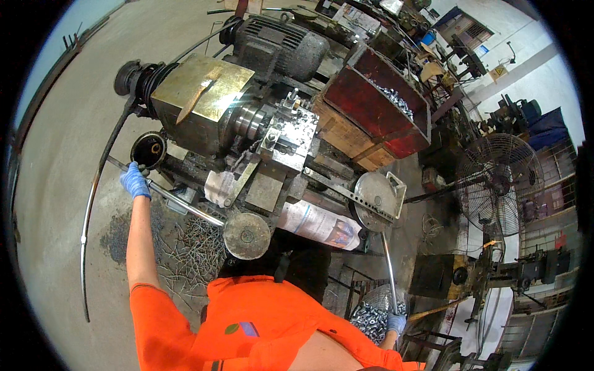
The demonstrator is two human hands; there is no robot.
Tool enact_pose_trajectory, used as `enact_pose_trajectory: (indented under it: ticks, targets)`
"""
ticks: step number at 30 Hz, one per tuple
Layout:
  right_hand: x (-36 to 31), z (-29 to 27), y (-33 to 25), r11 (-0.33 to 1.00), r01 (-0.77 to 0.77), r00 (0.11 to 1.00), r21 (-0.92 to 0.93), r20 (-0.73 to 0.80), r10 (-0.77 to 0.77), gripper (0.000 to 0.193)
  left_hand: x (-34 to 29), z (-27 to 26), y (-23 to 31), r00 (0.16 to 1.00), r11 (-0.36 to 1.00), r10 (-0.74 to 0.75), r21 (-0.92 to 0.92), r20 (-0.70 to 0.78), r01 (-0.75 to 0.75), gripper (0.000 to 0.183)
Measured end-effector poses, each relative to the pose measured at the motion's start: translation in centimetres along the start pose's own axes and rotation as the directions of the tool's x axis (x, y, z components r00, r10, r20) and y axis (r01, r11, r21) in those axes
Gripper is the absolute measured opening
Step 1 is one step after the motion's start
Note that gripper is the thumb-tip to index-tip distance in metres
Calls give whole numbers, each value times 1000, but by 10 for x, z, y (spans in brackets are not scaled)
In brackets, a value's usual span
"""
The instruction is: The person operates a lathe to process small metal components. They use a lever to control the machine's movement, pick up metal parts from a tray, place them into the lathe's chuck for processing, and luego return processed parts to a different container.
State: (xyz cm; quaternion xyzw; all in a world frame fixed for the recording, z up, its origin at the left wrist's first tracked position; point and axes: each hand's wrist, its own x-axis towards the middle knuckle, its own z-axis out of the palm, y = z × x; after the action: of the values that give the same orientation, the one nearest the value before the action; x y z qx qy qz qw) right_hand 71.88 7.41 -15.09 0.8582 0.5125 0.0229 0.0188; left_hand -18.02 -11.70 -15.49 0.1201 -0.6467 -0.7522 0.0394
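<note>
At the left, my gloved left hand (136, 181) is wrapped around a steel lever (185, 203), just beside the dark pot (142, 144); a careless swing could bang my knuckles on it. Near right, my right hand (396, 323) grips the end of a long handle (388, 263) by the heaped metal parts (368, 323), which could scrape me. Farther off, vibration could shake the loose brush (193, 104) off the gold-coloured cover (232, 77). The red bin (359, 99) crowds the far right; scattered rods (192, 253) could trip me at left.

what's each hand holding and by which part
Left grip: metal lever, near its outer end. Right grip: metal rod, at its lower end.
</note>
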Motion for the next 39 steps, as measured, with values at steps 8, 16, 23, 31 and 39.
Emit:
enact_pose_trajectory:
  ticks: [8,16,23,31,39]
  targets:
    - [12,19,15,998,3,1000,-65,15,-2,36,2,0,-3,1000,1000,8,-14,0,-8,16]
    - [2,6,-1,995,-101,991,-23,82,103,38,3,0,-3,1000,1000,-1,-28,-14,1,17]
    - [0,9,8,996,-83,997,-35,-1,83,36,3,4,-7,1000,999,-1,-32,-11,1,15]
    - [-11,1,1,993,-117,993,-14,-12,117,36,8,2,-11,999,998,-35,-57,9,35,12]
    - [-34,-32,-26,993,-102,991,53,89,97,38,4,5,-4,1000,989,-27,-142,12,29,9]
